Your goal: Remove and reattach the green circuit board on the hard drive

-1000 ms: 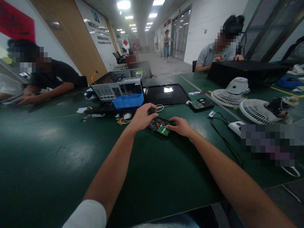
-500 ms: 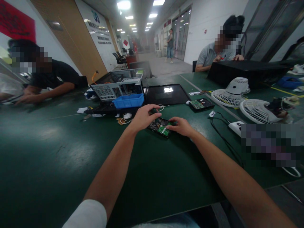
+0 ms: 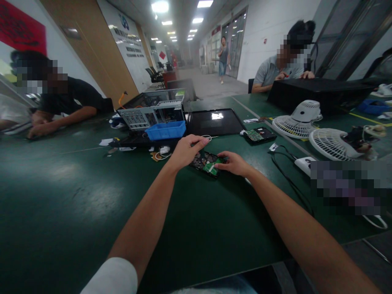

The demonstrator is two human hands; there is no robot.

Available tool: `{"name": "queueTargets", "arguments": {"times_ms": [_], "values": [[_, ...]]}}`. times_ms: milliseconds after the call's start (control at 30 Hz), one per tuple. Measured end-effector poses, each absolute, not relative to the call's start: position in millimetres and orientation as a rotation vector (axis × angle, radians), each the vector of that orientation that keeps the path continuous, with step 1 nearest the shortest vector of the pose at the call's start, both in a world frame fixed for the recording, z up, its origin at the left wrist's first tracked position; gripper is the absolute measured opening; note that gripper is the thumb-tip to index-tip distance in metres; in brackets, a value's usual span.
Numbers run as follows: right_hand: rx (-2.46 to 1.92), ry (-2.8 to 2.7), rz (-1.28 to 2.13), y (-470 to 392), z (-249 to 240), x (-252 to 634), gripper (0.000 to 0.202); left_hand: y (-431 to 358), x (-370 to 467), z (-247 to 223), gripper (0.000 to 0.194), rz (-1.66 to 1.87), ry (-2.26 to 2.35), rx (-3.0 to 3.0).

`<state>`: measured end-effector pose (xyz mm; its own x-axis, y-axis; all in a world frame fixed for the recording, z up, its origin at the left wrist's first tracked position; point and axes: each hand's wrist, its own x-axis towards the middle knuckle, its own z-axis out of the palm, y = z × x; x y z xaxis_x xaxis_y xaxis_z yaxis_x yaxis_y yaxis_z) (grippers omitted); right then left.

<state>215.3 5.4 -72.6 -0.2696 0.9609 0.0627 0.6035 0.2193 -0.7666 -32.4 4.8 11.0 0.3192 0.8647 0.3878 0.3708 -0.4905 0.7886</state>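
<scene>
On the green table in front of me lies a hard drive (image 3: 208, 166), a black casing with a green circuit board on its upper face. My right hand (image 3: 235, 162) grips its right edge, thumb on top and fingers behind. Over the drive's far left part hovers my left hand (image 3: 186, 150), thumb and forefinger pinched together. Whatever sits in that pinch is dark and too small to make out. Beyond the hands is a second drive with a green board (image 3: 259, 134).
A blue tray (image 3: 165, 130) stands before an opened metal computer case (image 3: 147, 116). Behind my hands lies a black panel (image 3: 216, 121). To the right are white fan parts (image 3: 295, 124), a power strip (image 3: 304, 163) and a black cable (image 3: 284, 175). Co-workers sit at both sides.
My left thumb and fingertips have drawn together and shifted slightly up. The right hand stays on the hard drive. A person in the far aisle has stepped closer.
</scene>
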Motion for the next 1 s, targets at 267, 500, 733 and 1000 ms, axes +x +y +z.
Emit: {"name": "queueTargets", "arguments": {"times_ms": [267, 500, 733, 1000], "values": [[-1.428, -1.938, 0.878, 5, -75, 215, 0.053, 3, -29, 12, 0.036, 1.084, 1.033, 1.908], [-1.441, -1.939, 0.869, 4, -72, 214, 0.053, 2, -24, 10, 0.036, 1.08, 0.914, 1.593], [-1.456, -1.956, 0.86, 6, -73, 215, 0.055, -2, -20, 10, 0.032, 1.044, 0.823, 1.374], [-1.442, -1.948, 0.869, 6, -74, 217, 0.055, 1, -21, 10, 0.025, 1.065, 0.949, 1.502]]}}
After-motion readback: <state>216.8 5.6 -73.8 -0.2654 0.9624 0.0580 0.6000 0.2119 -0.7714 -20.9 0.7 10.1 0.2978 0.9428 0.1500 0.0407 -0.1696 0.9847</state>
